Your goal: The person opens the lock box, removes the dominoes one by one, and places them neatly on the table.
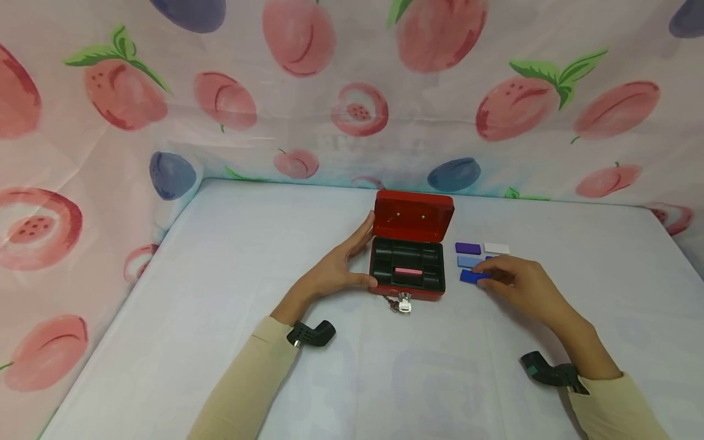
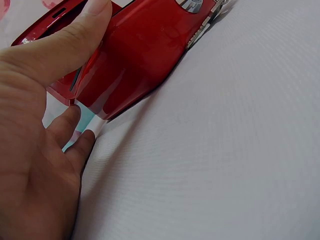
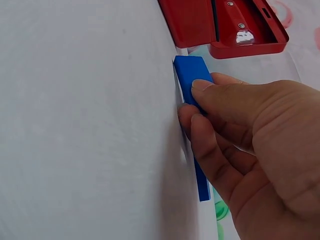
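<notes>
A small red cash box [image 1: 407, 294] stands on the white table with its lid [image 1: 414, 214] raised. Inside its black tray [image 1: 385, 250] lies a pink block [image 1: 409, 271]. My left hand [image 1: 341, 269] is spread along the box's left side, thumb touching the front corner and fingers by the lid; the left wrist view shows the thumb over the red edge. To the right of the box, my right hand [image 1: 517, 284] pinches a flat blue block [image 3: 187, 67] between thumb and fingers. A second blue piece [image 3: 201, 182] shows below those fingers, partly covered.
Beside the right hand lie a purple block [image 1: 468, 249], a white block [image 1: 496, 249] and a light blue block [image 1: 469, 261]. Keys [image 1: 404, 302] hang at the box's front lock. Fruit-printed cloth [image 1: 308, 122] rises behind and left of the table.
</notes>
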